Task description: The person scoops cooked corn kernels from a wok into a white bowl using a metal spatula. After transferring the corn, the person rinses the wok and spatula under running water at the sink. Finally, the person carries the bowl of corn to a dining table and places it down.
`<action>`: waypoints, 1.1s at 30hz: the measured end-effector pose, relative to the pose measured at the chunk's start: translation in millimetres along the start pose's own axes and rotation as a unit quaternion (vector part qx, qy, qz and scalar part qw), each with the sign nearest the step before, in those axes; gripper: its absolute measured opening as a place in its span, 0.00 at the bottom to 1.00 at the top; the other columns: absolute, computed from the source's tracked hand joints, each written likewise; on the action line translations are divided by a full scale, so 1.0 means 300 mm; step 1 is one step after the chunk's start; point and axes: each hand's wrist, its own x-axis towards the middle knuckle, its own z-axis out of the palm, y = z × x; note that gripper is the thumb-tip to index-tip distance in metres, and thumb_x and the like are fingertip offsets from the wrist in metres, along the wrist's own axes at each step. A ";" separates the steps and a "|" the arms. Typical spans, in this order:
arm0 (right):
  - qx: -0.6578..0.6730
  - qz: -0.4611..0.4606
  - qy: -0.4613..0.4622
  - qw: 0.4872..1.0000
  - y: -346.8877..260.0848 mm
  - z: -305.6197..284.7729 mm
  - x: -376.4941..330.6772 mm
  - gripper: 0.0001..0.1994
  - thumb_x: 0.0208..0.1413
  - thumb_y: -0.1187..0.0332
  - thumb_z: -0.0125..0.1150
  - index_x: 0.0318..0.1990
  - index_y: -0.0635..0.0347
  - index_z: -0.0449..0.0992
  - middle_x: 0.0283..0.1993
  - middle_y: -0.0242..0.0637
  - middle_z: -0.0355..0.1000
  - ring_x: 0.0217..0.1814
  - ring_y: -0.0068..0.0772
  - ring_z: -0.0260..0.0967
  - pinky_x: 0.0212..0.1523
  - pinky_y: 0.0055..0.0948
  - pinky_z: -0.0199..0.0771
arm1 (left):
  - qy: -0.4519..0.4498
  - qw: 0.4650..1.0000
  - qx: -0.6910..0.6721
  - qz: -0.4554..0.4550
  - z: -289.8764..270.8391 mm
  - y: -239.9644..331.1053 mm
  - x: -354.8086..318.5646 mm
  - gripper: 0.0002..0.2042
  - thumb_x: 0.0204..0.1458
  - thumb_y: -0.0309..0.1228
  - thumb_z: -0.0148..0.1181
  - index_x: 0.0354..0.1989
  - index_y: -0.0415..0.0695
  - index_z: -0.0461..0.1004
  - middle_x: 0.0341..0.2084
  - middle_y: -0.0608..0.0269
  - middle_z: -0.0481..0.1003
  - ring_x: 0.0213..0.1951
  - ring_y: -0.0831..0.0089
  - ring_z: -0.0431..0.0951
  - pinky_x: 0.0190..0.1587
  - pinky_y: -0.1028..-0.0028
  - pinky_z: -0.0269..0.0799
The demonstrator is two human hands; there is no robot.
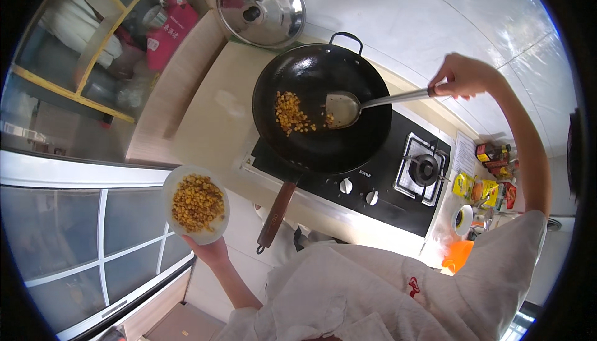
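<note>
Gripping the metal ladle point(346, 107) in my right hand point(463, 77), its bowl down beside the corn kernels point(291, 115) in the black wok point(320, 110), my left hand point(208, 249) cradles from beneath a white plate point(196, 204) heaped with corn.

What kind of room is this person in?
Most likely a home kitchen: a black wok with corn sits on a gas stove, the right hand holds a metal spatula, the left hand a corn plate.
</note>
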 end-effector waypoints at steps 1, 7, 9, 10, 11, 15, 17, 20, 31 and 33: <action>0.021 0.018 -0.015 1.000 0.024 0.035 -0.013 0.10 0.54 0.66 0.56 0.41 0.55 0.80 0.14 0.32 0.69 0.11 0.19 0.63 0.10 0.21 0.63 | 0.001 1.000 -0.003 -0.007 -0.005 0.000 0.009 0.32 0.57 0.51 0.47 0.66 0.52 0.47 0.64 0.60 0.51 0.65 0.60 0.52 0.66 0.54 0.47; 0.117 0.063 -0.013 0.991 0.047 0.204 -0.118 0.10 0.55 0.66 0.55 0.42 0.51 0.80 0.14 0.31 0.68 0.10 0.19 0.60 0.12 0.20 0.60 | -0.012 0.999 -0.009 -0.035 0.010 -0.010 0.079 0.33 0.55 0.51 0.50 0.66 0.52 0.49 0.64 0.59 0.51 0.65 0.59 0.52 0.65 0.53 0.48; 0.118 0.073 -0.011 0.990 0.012 0.201 -0.140 0.10 0.55 0.66 0.55 0.42 0.52 0.80 0.14 0.31 0.67 0.10 0.18 0.60 0.12 0.20 0.60 | -0.011 0.999 -0.009 -0.037 0.016 -0.008 0.117 0.33 0.55 0.51 0.50 0.66 0.52 0.48 0.65 0.59 0.51 0.65 0.58 0.51 0.65 0.53 0.48; 0.118 0.078 -0.010 0.990 -0.005 0.198 -0.147 0.11 0.55 0.66 0.55 0.42 0.52 0.80 0.13 0.31 0.67 0.10 0.18 0.60 0.12 0.20 0.61 | -0.010 0.999 -0.009 -0.037 0.018 -0.005 0.138 0.33 0.55 0.50 0.50 0.66 0.52 0.48 0.65 0.59 0.51 0.65 0.58 0.51 0.65 0.53 0.48; 0.110 0.080 -0.008 0.991 -0.018 0.196 -0.148 0.11 0.55 0.66 0.55 0.42 0.52 0.80 0.13 0.31 0.67 0.10 0.18 0.61 0.12 0.20 0.61 | -0.020 0.999 -0.014 -0.044 0.010 -0.003 0.153 0.33 0.56 0.50 0.50 0.66 0.52 0.48 0.65 0.59 0.51 0.65 0.59 0.51 0.65 0.53 0.48; 0.087 0.040 -0.012 0.995 -0.061 0.224 -0.154 0.11 0.55 0.67 0.54 0.42 0.53 0.80 0.13 0.30 0.67 0.10 0.18 0.60 0.13 0.20 0.61 | -0.047 0.997 -0.027 -0.062 -0.011 0.002 0.217 0.32 0.56 0.50 0.49 0.66 0.52 0.48 0.65 0.60 0.51 0.65 0.59 0.51 0.66 0.53 0.48; 0.118 0.050 -0.007 0.992 -0.117 0.251 -0.125 0.11 0.54 0.69 0.54 0.42 0.53 0.80 0.14 0.30 0.67 0.12 0.17 0.60 0.14 0.19 0.63 | -0.050 0.996 -0.026 -0.068 -0.005 0.003 0.227 0.32 0.56 0.50 0.49 0.66 0.52 0.48 0.65 0.60 0.51 0.65 0.60 0.51 0.66 0.53 0.48; 0.144 0.052 0.000 0.988 -0.162 0.238 -0.115 0.11 0.53 0.69 0.54 0.42 0.54 0.80 0.14 0.31 0.69 0.11 0.17 0.62 0.13 0.19 0.64 | -0.027 0.997 -0.022 -0.067 0.011 0.014 0.234 0.32 0.56 0.50 0.50 0.66 0.52 0.48 0.65 0.60 0.51 0.65 0.60 0.51 0.66 0.53 0.48; 0.124 0.104 0.046 0.986 -0.034 0.188 -0.103 0.09 0.53 0.69 0.59 0.41 0.52 0.81 0.12 0.33 0.68 0.08 0.18 0.60 0.10 0.21 0.60 | -0.007 0.997 -0.043 -0.070 -0.036 0.021 0.242 0.33 0.54 0.49 0.53 0.66 0.52 0.50 0.64 0.61 0.53 0.65 0.60 0.52 0.66 0.54 0.48; 0.109 0.083 0.055 0.989 -0.044 0.180 -0.046 0.09 0.53 0.68 0.60 0.41 0.52 0.81 0.12 0.32 0.68 0.08 0.18 0.59 0.10 0.20 0.59 | -0.017 0.996 -0.043 -0.077 -0.020 0.029 0.225 0.33 0.54 0.48 0.54 0.66 0.53 0.50 0.64 0.61 0.53 0.65 0.60 0.52 0.65 0.54 0.49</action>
